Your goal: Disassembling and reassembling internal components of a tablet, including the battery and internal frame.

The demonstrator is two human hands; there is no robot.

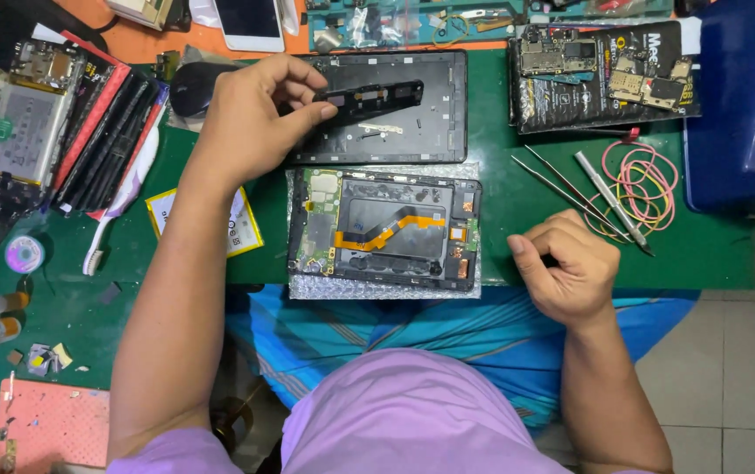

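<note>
The left hand (250, 110) reaches out over the green counter (500, 189), thumb and fingers pinching a long black plastic cover piece (373, 95) and holding it just above the black back shell (395, 110) lying flat behind. Nearer the edge, the opened tablet with its orange flex cable (384, 230) sits on a sheet of bubble wrap (377, 288), cushioning it, I'd judge. The right hand (566, 268) rests on the counter's edge, curled into a loose fist; whether it holds anything I cannot tell. Metal tweezers (561, 189) and a loop of coloured wires (645, 184) lie just beyond it, within easy reach.
</note>
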